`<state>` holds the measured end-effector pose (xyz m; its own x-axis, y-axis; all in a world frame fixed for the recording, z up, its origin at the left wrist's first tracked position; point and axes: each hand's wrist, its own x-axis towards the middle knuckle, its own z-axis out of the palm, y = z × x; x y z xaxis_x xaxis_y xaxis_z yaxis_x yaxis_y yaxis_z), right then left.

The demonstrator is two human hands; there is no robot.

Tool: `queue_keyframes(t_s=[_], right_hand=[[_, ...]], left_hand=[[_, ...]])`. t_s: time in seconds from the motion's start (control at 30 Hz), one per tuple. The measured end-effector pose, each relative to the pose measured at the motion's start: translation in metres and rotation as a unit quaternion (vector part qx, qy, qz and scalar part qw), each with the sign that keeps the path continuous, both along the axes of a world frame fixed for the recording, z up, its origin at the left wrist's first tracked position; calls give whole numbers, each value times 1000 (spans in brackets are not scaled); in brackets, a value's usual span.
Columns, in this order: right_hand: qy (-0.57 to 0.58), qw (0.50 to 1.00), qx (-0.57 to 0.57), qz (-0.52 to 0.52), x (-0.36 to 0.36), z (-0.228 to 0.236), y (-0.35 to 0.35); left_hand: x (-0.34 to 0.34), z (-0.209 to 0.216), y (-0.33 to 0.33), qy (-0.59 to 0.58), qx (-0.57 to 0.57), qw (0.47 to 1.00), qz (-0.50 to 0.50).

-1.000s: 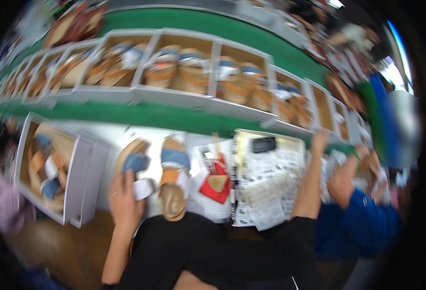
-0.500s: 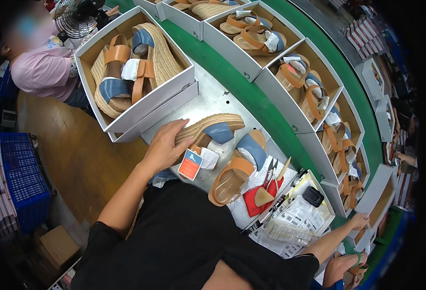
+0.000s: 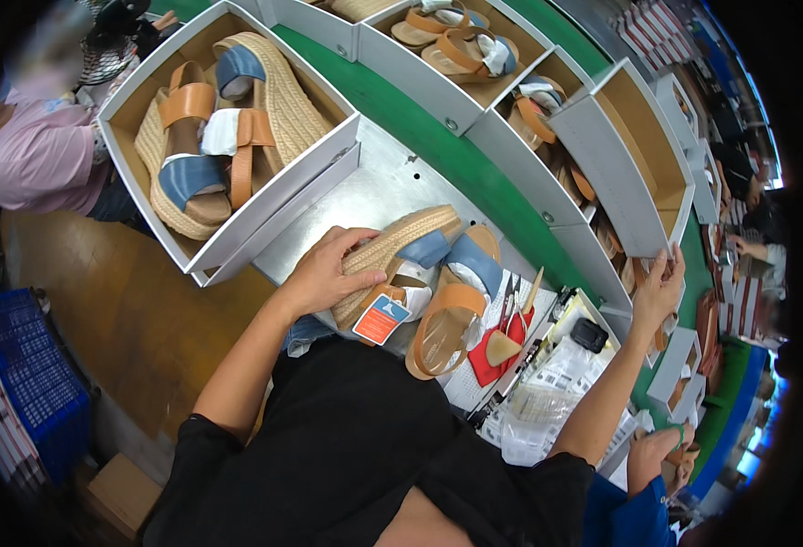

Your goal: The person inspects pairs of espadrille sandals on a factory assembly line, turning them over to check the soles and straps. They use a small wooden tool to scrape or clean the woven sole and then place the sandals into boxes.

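My left hand point(image 3: 328, 273) is closed around the heel of a wedge sandal point(image 3: 406, 239) with a woven rope sole and blue and tan straps. A blue and orange tag point(image 3: 382, 319) hangs from it. Beside it on the metal table, another sandal point(image 3: 444, 337) of the same kind stands upright, with white paper under its straps. Out to the right, my right hand point(image 3: 658, 290) grips the lower corner of a white shoe box point(image 3: 593, 173) with a brown inside. That box is tilted over the row of filled boxes, hiding part of their sandals.
A white box point(image 3: 264, 214) holding a pair of sandals stands at the table's left end. Pincers on a red cloth point(image 3: 491, 357) and a tray of papers point(image 3: 561, 392) lie at the right. Filled boxes line the green conveyor point(image 3: 392, 100). Other people work at the left and lower right.
My right hand has lifted the white box up and away over the row of filled boxes. My left hand and its sandal have shifted slightly right, closer to the other sandal.
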<state>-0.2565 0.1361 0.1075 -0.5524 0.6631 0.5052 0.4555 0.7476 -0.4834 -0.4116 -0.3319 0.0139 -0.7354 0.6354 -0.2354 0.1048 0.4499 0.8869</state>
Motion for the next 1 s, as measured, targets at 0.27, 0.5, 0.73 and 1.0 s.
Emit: queue_keyframes(t_s=[0.27, 0.5, 0.73, 1.0], right_hand=[[-8, 995, -95, -2, 77, -21, -152], [-70, 990, -120, 35, 104, -104, -271], [-88, 995, -44, -28, 69, -129, -278], [-77, 993, -46, -73, 63, -149, -278]], left_hand=[[-6, -26, 16, -133, 7, 990, 40], [-8, -31, 18, -221, 99, 969, 42], [-1, 2, 6, -228, 132, 961, 80], [12, 31, -8, -203, 173, 960, 89]])
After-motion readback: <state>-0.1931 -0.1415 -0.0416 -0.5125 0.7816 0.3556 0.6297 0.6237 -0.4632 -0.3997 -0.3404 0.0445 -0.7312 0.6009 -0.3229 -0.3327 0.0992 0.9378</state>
